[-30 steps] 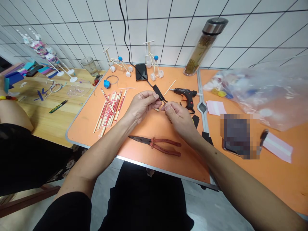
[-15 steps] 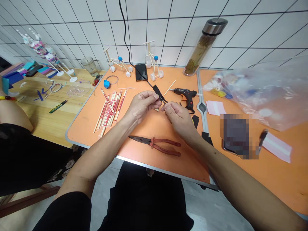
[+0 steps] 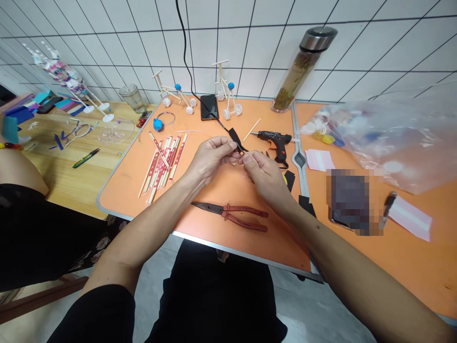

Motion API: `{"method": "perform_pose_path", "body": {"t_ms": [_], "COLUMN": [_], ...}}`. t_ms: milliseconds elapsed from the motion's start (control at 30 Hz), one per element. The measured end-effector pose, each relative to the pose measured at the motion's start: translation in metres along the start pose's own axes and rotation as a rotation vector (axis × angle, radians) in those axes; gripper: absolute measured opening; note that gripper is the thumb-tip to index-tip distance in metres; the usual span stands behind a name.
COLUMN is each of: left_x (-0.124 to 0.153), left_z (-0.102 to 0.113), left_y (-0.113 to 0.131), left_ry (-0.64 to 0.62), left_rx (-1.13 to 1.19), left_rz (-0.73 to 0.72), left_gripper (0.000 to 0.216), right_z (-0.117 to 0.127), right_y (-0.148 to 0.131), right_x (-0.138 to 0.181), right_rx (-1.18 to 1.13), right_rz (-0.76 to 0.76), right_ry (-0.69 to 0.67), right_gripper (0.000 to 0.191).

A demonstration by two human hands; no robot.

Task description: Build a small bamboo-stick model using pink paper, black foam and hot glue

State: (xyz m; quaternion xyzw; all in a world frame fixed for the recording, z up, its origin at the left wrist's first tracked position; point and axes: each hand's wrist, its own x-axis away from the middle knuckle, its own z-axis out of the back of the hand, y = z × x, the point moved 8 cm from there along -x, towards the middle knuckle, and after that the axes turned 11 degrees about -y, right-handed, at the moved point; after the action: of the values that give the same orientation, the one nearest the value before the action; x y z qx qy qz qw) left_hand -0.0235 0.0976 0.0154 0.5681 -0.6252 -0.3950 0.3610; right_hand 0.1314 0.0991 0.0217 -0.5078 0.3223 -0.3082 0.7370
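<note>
My left hand (image 3: 210, 157) and my right hand (image 3: 262, 174) meet above the middle of the orange table (image 3: 228, 238). Both pinch a small, thin piece between their fingertips, apparently a short wooden stick; most of it is hidden by the fingers. A black strip (image 3: 235, 137) lies just behind the fingertips. Red-handled pliers (image 3: 232, 215) lie on the table below my hands. A bundle of wrapped chopsticks (image 3: 164, 162) lies to the left of my left hand. A black glue gun (image 3: 276, 142) rests to the right, behind my right hand.
Two small stick bicycle models (image 3: 174, 95) (image 3: 226, 93) stand by the tiled wall, with a phone (image 3: 209, 106) on a cable between them. A tall bottle (image 3: 303, 66) leans at the back. A clear plastic bag (image 3: 385, 138) covers the right. Another person's arm (image 3: 17, 166) rests at a wooden table on the left.
My fingertips have drawn slightly closer together around the small piece. Nothing else has moved.
</note>
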Motion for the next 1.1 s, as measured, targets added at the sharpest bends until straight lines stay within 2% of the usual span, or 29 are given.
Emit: {"method": "perform_pose_path", "body": {"t_ms": [1100], "left_x": [0.0028], "left_z": [-0.0063], "left_y": [-0.0009], "left_ry": [0.016], "left_rx": [-0.031], "left_rz": [0.015], "left_gripper": [0.03], "right_z": [-0.0025], "right_y": [0.0047], "right_x": [-0.0018], "right_rx": [-0.083], "right_rz": [-0.015], "right_ry": [0.026], "right_gripper": [0.064]}}
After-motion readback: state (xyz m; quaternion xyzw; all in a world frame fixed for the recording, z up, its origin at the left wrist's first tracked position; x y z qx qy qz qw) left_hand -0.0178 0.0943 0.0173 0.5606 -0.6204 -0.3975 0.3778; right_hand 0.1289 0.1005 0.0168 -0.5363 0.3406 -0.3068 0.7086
